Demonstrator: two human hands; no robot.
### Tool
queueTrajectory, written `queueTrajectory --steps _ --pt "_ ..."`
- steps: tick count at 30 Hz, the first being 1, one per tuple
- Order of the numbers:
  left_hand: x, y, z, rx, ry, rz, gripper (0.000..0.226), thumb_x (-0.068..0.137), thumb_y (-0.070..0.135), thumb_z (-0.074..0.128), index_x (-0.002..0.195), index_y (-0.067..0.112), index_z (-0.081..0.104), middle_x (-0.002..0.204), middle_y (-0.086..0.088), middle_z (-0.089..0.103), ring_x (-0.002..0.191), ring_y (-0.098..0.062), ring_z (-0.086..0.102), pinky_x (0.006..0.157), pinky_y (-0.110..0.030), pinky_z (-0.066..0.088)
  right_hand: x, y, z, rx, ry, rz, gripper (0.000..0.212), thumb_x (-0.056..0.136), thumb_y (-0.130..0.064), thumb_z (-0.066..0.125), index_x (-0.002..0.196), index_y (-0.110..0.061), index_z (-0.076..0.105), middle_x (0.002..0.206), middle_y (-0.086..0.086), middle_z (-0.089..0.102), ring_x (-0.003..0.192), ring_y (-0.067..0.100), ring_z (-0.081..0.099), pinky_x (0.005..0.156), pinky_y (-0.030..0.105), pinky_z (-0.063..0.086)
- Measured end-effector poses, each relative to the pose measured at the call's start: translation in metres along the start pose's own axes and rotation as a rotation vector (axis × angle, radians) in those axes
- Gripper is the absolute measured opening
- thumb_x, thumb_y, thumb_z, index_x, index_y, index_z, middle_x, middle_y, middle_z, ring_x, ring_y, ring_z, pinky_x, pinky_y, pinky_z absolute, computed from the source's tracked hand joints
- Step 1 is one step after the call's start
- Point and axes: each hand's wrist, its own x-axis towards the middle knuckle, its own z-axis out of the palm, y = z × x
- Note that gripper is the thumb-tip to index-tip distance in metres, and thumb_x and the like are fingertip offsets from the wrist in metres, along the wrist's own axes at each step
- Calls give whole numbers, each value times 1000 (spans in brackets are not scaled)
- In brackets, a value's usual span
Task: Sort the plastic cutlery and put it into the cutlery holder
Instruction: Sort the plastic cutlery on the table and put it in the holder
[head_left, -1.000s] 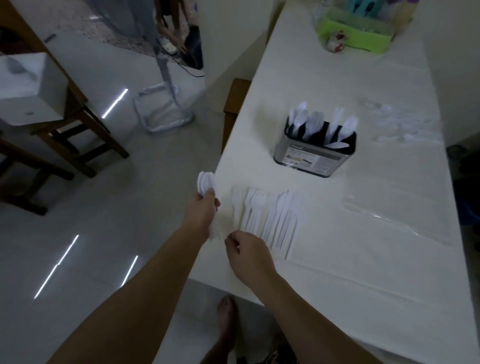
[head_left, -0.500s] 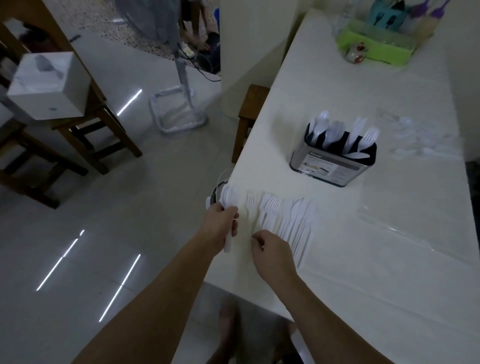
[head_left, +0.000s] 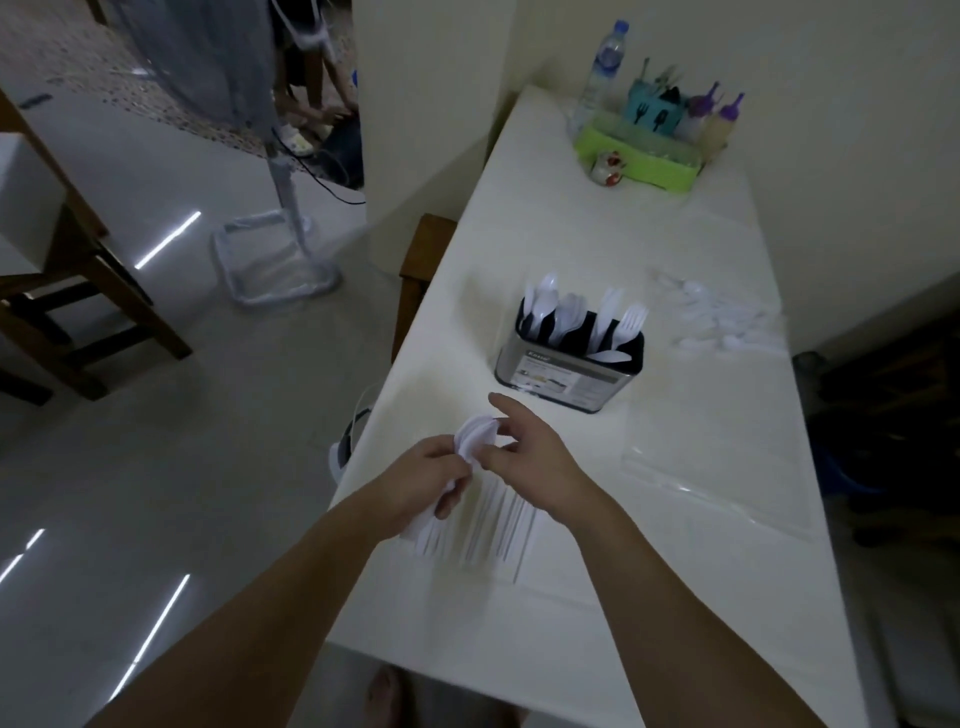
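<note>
Left hand (head_left: 423, 475) curled round a stack of white spoons (head_left: 475, 435), bowls fanned above the knuckles, handles poking out below the palm and blurred by motion. Right hand (head_left: 524, 457) meeting it from the right, thumb and a bent finger pinching the spoon bowls, index finger stretched forward and free; exact contact points hard to read where the two hands overlap. Beneath both hands, a row of loose cutlery (head_left: 493, 530) lying flat on the table (head_left: 649, 597), only the handle ends showing, heads hidden under the hands, so forks or knives impossible to tell apart. Further back, near the table's middle, the holder (head_left: 569, 371), metal-sided with a dark rim, already stocked with upright white spoons and at least one fork; dividers inside not visible. To its right, a pale heap of more white pieces (head_left: 711, 317), washed out against the cloth and hard to count. In front of that, clear plastic wrap (head_left: 717, 483), edges barely visible. At the far end, a green tray (head_left: 639, 158) with bottles. Person's forearms cut off by the bottom edge.
</note>
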Motion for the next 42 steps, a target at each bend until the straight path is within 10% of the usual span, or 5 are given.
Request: queueTrajectory --steps 9,19,30,34,42 --pt "32 28 18 216 -54 41 14 88 6 51 94 17 57 62 -1 54 56 -14 47 54 -29 39 13 -11 -50 -103 -42 -70 31 79 -6 71 100 -26 63 106 2 65 69 10 60 62 31 53" --pt "51 54 31 86 -111 96 30 76 14 51 103 21 58 73 -15 56 61 -26 50 52 -34 41 21 -23 -80 -50 30 -69 27 81 -23 79 105 -19 67 80 -2 70 59 14 67 56 29 55" --pt "73 69 43 546 -134 264 13 103 23 46 115 23 51 83 1 62 66 -7 60 60 -20 48 23 -25 -106 -141 94 -78 15 86 -30 73 100 -25 69 83 1 71 63 15 70 53 29 54" --pt "81 70 46 570 -130 330 29 103 29 43 126 14 51 105 -9 64 90 -18 61 81 -41 53 21 -27 -117 -2 35 -70 23 85 -21 75 106 -27 66 91 0 73 71 21 74 56 28 56" --pt "91 77 53 495 -207 308 18 103 29 45 103 14 54 71 4 51 60 -8 46 61 -30 41 23 -28 -132 27 36 -97 20 90 -5 66 97 -23 71 80 -2 74 64 22 71 55 27 53"
